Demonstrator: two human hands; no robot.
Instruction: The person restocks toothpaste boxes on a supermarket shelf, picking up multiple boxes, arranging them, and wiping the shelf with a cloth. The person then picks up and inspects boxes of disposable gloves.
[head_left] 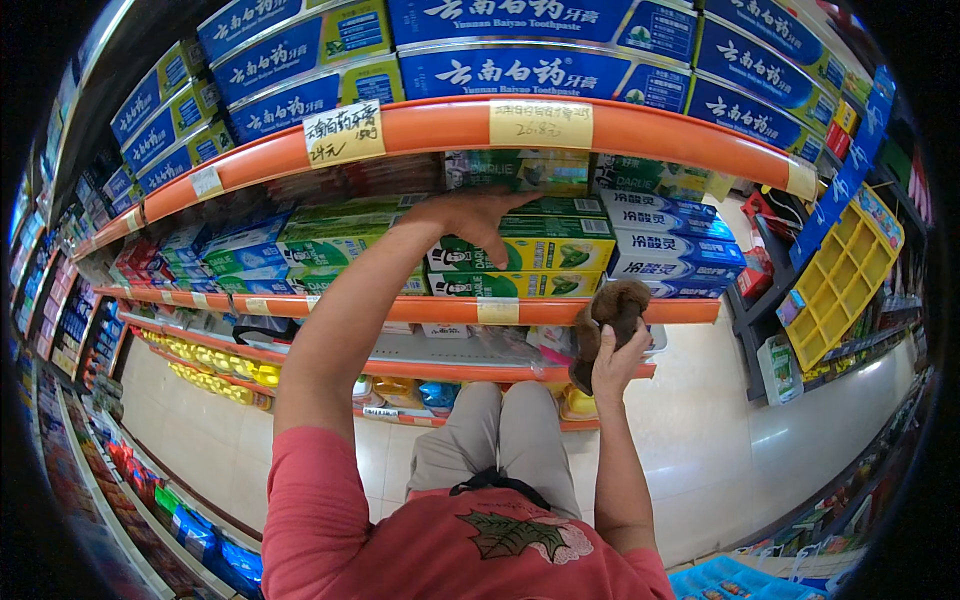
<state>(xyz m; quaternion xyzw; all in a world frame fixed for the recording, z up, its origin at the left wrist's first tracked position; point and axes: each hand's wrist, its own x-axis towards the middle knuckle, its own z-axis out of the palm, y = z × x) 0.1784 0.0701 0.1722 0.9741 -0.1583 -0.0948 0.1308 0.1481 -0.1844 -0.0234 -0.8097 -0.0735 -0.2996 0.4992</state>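
My left hand reaches onto a middle shelf, fingers spread over stacked green-and-yellow toothpaste boxes, apparently touching the upper ones; whether its fingertips press on them is hard to tell. At the shelf's right end, my right hand grips a brown, fluffy cloth just in front of the orange shelf edge. White-and-blue boxes are stacked to the right of the green ones, and more boxes in green and blue run off to the left.
Overhead is a shelf of large blue boxes. Lower shelves hold yellow bottles and other goods. A yellow compartment tray hangs at the right. Tiled floor lies below, more stocked shelving runs along the left, and a light-blue crate is at lower right.
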